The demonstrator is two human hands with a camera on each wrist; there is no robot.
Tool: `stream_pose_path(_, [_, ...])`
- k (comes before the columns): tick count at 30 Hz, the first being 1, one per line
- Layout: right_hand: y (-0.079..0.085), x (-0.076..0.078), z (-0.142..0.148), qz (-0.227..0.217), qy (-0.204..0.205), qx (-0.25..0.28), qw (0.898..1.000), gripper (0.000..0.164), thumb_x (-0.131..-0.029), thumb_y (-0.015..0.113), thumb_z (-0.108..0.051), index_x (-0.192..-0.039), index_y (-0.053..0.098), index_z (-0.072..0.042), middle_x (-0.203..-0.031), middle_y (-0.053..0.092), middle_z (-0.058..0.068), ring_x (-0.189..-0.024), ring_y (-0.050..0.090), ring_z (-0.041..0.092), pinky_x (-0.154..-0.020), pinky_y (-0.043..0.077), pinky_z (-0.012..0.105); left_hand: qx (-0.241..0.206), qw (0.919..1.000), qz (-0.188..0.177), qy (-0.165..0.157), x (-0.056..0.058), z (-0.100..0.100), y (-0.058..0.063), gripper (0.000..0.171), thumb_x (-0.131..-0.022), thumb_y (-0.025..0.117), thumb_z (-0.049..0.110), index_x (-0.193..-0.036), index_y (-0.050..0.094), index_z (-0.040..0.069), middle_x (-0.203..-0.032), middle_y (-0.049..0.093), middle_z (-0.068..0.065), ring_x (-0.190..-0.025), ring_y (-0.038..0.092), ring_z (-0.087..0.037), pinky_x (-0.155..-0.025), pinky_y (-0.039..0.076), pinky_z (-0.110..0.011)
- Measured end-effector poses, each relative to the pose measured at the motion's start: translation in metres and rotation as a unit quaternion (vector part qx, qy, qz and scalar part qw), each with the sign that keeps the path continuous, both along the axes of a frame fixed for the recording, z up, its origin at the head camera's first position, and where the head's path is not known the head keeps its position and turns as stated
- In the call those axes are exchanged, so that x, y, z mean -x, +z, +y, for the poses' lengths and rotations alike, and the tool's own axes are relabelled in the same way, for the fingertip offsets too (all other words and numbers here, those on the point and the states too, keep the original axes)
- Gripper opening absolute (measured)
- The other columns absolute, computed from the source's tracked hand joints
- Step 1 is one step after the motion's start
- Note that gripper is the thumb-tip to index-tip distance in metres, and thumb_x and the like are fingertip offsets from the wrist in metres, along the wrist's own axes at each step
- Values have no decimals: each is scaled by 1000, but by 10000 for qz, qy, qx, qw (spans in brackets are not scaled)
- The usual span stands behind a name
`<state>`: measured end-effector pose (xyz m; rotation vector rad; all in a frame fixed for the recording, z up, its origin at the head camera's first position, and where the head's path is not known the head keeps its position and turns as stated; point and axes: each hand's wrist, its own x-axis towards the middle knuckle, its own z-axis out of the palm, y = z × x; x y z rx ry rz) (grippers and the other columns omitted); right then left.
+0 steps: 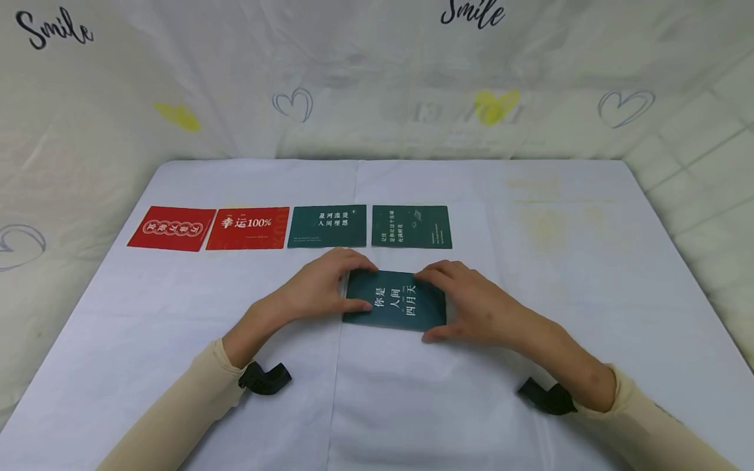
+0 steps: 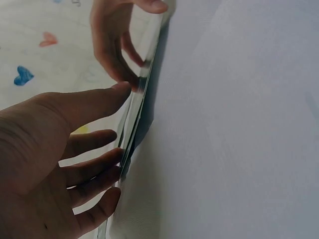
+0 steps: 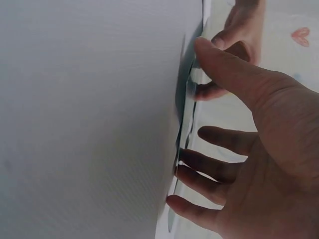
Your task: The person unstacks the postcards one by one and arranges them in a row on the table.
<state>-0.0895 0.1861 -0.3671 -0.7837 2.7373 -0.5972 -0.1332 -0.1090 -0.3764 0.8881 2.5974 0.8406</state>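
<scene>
A dark green card (image 1: 396, 299) with white Chinese characters lies near the middle of the white table, below a row of cards. In the wrist views its edge looks layered, as if cards are stacked; I cannot tell how many. My left hand (image 1: 318, 284) holds the left end, thumb on the near side and fingers at the far edge. At the right end my right hand (image 1: 480, 304) holds it, fingers over the far corner and thumb by the near corner. In the left wrist view, the card edge (image 2: 142, 99) runs between both hands.
Four cards lie in a row behind the hands: a red card (image 1: 171, 228) at far left, another red card (image 1: 248, 228), a green card (image 1: 326, 226) and a second green card (image 1: 411, 227). A white curtain (image 1: 377, 52) with hearts and lettering hangs behind the table (image 1: 559, 275).
</scene>
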Motion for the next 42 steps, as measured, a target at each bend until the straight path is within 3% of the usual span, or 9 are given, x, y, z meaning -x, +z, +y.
stream_pose_path(6, [-2, -3, -2, 228, 79, -78, 9997, 89, -73, 95, -42, -147, 55, -14, -146, 55, 4, -135, 52, 26, -110, 48, 49, 139, 9997, -20, -194, -3, -2, 0, 72, -77, 93, 40, -140, 64, 21, -142, 60, 4, -134, 51, -16, -113, 50, -39])
stream_pose_path(18, [-3, -4, -2, 207, -38, -17, 9998, 93, -73, 95, -42, -150, 51, -16, -145, 55, 3, -133, 52, 25, -109, 50, 48, 373, 9986, 42, -371, -6, -2, 0, 94, -69, 96, 45, -150, 54, 24, -148, 53, 1, -142, 44, -19, -113, 51, -40])
stream_pose_path(24, [-2, -3, 0, 203, -50, 81, 9997, 94, -73, 95, -42, -150, 50, -15, -145, 55, 3, -133, 53, 25, -110, 51, 48, 408, 9984, 102, -370, -5, -1, 1, 93, -71, 95, 43, -151, 52, 23, -148, 53, 0, -142, 45, -19, -114, 51, -40])
stream_pose_path(34, [2, -3, 7, -98, -192, 298, 9993, 93, -76, 94, -41, -153, 46, -18, -151, 50, 3, -139, 50, 25, -110, 53, 48, 181, 9993, -115, -306, -4, -2, 5, 88, -74, 94, 42, -151, 52, 28, -148, 50, 3, -138, 46, -15, -115, 49, -39])
stream_pose_path(42, [1, 0, 14, -78, -285, 786, 9965, 88, -79, 92, -38, -152, 47, -21, -153, 45, 4, -143, 46, 26, -112, 51, 50, -227, 9994, -173, -201, -2, -1, 5, 84, -76, 93, 39, -149, 54, 28, -146, 52, 4, -133, 52, -15, -112, 52, -38])
